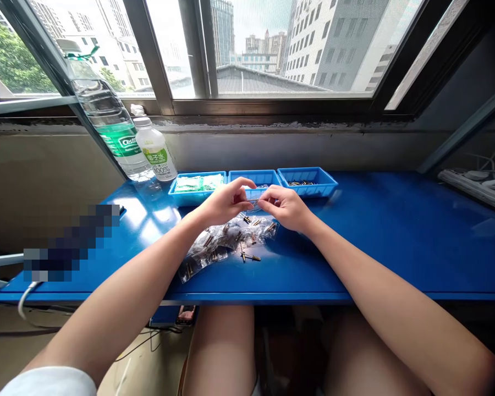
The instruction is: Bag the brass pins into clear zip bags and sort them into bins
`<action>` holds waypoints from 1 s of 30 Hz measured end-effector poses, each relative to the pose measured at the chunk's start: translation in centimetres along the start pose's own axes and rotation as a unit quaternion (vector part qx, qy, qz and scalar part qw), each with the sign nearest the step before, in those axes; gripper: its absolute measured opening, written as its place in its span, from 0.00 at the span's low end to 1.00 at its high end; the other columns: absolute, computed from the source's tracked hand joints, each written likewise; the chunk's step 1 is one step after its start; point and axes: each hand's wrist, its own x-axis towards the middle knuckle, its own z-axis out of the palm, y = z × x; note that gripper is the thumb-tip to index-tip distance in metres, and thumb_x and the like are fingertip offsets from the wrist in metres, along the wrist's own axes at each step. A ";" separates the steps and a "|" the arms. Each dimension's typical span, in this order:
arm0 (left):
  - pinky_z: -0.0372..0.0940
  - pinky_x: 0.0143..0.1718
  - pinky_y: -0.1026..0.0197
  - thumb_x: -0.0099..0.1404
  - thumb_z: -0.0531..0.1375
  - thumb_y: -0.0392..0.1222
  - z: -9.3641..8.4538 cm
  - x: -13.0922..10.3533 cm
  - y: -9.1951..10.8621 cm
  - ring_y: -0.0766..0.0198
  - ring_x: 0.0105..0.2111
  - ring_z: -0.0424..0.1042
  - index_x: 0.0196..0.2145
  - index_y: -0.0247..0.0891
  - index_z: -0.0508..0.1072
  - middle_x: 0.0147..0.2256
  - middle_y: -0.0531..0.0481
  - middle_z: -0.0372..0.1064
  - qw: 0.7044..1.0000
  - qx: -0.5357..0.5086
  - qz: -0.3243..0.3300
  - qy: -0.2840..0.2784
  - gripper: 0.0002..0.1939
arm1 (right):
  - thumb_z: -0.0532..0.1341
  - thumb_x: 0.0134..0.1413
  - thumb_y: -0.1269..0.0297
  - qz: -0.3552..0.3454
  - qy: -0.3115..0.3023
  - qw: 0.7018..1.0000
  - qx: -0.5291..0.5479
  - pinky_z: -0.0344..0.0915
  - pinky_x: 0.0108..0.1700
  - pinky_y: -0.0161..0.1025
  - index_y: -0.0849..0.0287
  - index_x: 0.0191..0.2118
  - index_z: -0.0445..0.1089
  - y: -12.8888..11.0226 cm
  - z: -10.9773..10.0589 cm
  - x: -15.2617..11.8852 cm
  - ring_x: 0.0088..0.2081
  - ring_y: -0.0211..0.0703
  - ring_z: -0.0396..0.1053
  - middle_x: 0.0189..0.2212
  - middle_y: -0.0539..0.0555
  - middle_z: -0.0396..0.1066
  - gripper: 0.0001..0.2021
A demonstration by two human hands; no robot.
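Above the middle of the blue table, my left hand (227, 202) and my right hand (285, 207) meet almost fingertip to fingertip. Between them is a small clear plastic bag (253, 204), pinched by the fingers of both hands. Just below lies a pile of small clear bags (214, 242) with metal parts inside. Two loose dark and brass-coloured pieces (251, 257) rest on the table in front of the pile. Behind my hands stand three blue bins: the left one (177, 199) holds green and white packets, the middle one (235, 175) is partly hidden, the right one (325, 190) holds dark small parts.
A large water bottle (121, 132) and a smaller white bottle (154, 151) stand at the back left of the blue table (388, 242). A blurred dark object (74, 242) lies at the left edge with a cable. Power strips (478, 187) sit at the far right.
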 end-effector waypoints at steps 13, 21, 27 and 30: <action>0.59 0.27 0.67 0.64 0.59 0.41 0.1 0.0 -0.3 0.70 0.25 0.63 0.49 0.36 0.64 0.26 0.55 0.65 1.000 -0.016 -0.004 0.002 0.17 | 0.64 0.55 0.58 0.016 0.042 0.998 0.040 0.69 0.33 0.39 0.59 0.37 0.74 0.3 0.1 -0.2 0.33 0.42 0.72 0.36 0.56 0.76 0.10; 0.63 0.31 0.65 0.66 0.55 0.42 0.1 0.1 -0.8 0.67 0.30 0.66 0.52 0.36 0.66 0.31 0.51 0.67 1.000 0.013 -0.012 0.022 0.18 | 0.66 0.51 0.63 0.026 0.038 0.991 0.124 0.66 0.27 0.35 0.56 0.49 0.63 0.1 0.1 -0.5 0.27 0.37 0.69 0.35 0.52 0.76 0.19; 0.66 0.33 0.64 0.64 0.57 0.42 0.1 0.2 -1.0 0.67 0.31 0.68 0.55 0.34 0.66 0.31 0.51 0.69 1.000 0.001 -0.017 0.010 0.23 | 0.64 0.49 0.64 0.019 -0.008 0.994 0.112 0.60 0.24 0.33 0.60 0.37 0.72 -0.4 -0.1 -0.5 0.24 0.33 0.64 0.33 0.53 0.74 0.09; 0.65 0.32 0.65 0.63 0.59 0.42 0.1 0.2 -1.0 0.68 0.28 0.67 0.56 0.32 0.65 0.30 0.52 0.69 1.000 0.005 -0.009 0.011 0.25 | 0.63 0.50 0.64 0.023 0.000 0.995 0.094 0.58 0.23 0.33 0.62 0.36 0.75 -0.6 -0.2 -0.5 0.22 0.32 0.61 0.30 0.52 0.74 0.09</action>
